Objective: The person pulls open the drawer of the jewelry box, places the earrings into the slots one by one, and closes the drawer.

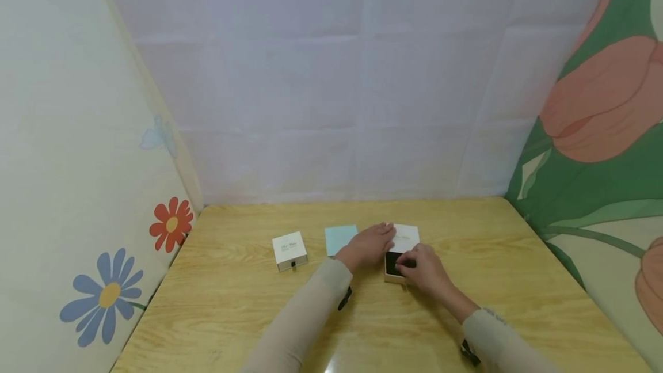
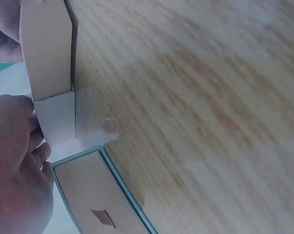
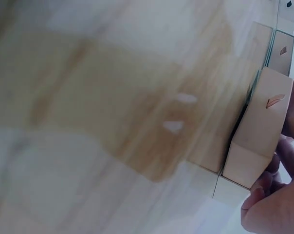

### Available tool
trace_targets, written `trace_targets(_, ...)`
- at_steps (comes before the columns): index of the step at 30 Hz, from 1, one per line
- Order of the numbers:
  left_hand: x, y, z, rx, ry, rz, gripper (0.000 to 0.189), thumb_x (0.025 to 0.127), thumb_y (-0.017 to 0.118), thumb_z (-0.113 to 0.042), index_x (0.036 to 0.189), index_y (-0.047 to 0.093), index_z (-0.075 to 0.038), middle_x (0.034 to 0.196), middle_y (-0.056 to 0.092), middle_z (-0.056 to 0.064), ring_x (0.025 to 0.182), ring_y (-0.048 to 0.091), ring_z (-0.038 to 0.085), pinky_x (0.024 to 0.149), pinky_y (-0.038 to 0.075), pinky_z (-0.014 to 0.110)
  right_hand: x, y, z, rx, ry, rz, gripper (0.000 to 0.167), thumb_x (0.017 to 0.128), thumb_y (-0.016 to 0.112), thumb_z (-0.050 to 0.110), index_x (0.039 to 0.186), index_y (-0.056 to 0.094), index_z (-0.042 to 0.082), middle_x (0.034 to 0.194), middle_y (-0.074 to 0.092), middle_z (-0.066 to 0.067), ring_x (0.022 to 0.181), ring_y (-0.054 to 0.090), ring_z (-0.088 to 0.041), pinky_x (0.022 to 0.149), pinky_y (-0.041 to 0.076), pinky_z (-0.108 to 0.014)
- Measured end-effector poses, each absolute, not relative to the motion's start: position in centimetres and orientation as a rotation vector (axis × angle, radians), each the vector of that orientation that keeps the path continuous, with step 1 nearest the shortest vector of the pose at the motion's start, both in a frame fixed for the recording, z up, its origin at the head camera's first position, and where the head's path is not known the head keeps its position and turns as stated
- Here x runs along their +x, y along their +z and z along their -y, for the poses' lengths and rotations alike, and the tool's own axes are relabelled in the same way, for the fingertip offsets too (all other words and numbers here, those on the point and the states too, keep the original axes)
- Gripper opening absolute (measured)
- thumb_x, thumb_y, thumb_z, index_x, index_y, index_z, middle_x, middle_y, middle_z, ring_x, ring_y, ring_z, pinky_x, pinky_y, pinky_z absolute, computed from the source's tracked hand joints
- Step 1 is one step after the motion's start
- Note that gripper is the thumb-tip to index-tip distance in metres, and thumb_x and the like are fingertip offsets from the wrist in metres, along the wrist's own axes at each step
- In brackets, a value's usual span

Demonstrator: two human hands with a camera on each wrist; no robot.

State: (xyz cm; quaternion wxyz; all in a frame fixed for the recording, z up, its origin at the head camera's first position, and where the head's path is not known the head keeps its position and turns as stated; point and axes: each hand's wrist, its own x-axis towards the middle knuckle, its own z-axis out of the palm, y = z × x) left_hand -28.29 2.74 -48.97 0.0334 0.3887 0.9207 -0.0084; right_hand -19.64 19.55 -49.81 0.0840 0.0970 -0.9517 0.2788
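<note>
A white drawer box point(image 1: 406, 237) with faint lettering lies right of the table's middle, its drawer point(image 1: 394, 277) pulled out toward me. Black lining shows inside the drawer, whose outside is pale peach in the wrist views. My left hand point(image 1: 369, 244) holds the box's white sleeve at its left side, fingers on its upper left corner. Over the black lining, my right hand point(image 1: 426, 269) brings thumb and forefinger together; whether something small sits between them is hidden. Its other fingers point(image 3: 271, 183) are bent beside the drawer's wall.
A light blue box point(image 1: 339, 237) with a small pull tab point(image 2: 103, 218) lies just left of my left hand, partly covered by it. Farther left stands another white drawer box point(image 1: 290, 248) with a dark tab. Walls border the wooden table point(image 1: 233, 304) on three sides.
</note>
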Motion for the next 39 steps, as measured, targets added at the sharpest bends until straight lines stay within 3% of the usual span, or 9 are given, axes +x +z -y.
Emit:
trace_targets(10, -28.9, -49.6, -3.0, 1.211, -0.075, -2.843, 0.054, 0.113, 0.025, -0.037, 0.162, 0.024, -0.014, 0.169, 0.02, -0.001, 0.155, 0.018, 0.015, 0.126, 0.015, 0.026, -18.2, -48.1, -19.3, -0.033, 1.138, 2.805, 0.018, 0.097, 0.066, 0.017, 0.102, 0.077, 0.003, 0.102, 0.073, -0.014, 0.097, 0.066, -0.029, 0.085, 0.053, -0.048)
trace_targets(13, -28.9, -49.7, -3.0, 1.195, -0.071, -2.85, 0.054, 0.113, 0.024, -0.037, 0.162, 0.023, -0.016, 0.169, 0.019, -0.002, 0.155, 0.017, 0.014, 0.126, 0.015, 0.026, -17.7, -47.4, -19.2, -0.109, 1.214, 2.793, 0.024, 0.099, 0.064, 0.02, 0.102, 0.076, 0.0, 0.096, 0.074, -0.013, 0.092, 0.066, -0.026, 0.082, 0.054, -0.044)
trace_targets(17, -28.8, -49.5, -3.1, 1.199, -0.05, -2.855, 0.054, 0.113, 0.025, -0.038, 0.162, 0.025, -0.016, 0.168, 0.021, -0.002, 0.155, 0.019, 0.013, 0.126, 0.017, 0.025, -16.8, -47.1, -19.2, -0.227, 1.378, 2.789, 0.027, 0.1, 0.062, 0.021, 0.091, 0.074, -0.001, 0.076, 0.07, -0.006, 0.071, 0.061, -0.017, 0.064, 0.05, -0.03)
trace_targets(21, -28.7, -49.6, -3.1, 1.214, -0.062, -2.856, 0.054, 0.113, 0.025, -0.036, 0.162, 0.025, -0.014, 0.168, 0.021, -0.001, 0.155, 0.02, 0.015, 0.126, 0.016, 0.025, -15.5, -47.5, -19.0, -0.332, 1.78, 2.735, 0.032, 0.101, 0.059, 0.021, 0.087, 0.071, -0.004, 0.068, 0.067, -0.004, 0.058, 0.06, -0.012, 0.054, 0.051, -0.024)
trace_targets(27, -29.0, -50.0, -3.0, 1.215, -0.078, -2.869, 0.054, 0.113, 0.024, -0.036, 0.162, 0.026, -0.014, 0.168, 0.022, -0.001, 0.155, 0.019, 0.015, 0.126, 0.015, 0.025, -14.0, -48.5, -18.6, -0.414, 2.222, 2.644, 0.028, 0.096, 0.059, 0.017, 0.091, 0.07, -0.009, 0.069, 0.07, -0.005, 0.055, 0.061, -0.009, 0.051, 0.054, -0.021)
trace_targets(39, -28.7, -49.6, -3.0, 1.208, -0.031, -2.864, 0.052, 0.113, 0.027, -0.034, 0.161, 0.028, -0.013, 0.167, 0.024, 0.0, 0.154, 0.021, 0.016, 0.126, 0.019, 0.028, -13.8, -49.7, -18.1, -0.603, 2.447, 2.368, 0.027, 0.101, 0.056, 0.018, 0.096, 0.067, -0.006, 0.077, 0.074, -0.009, 0.062, 0.069, -0.012, 0.058, 0.059, -0.025)
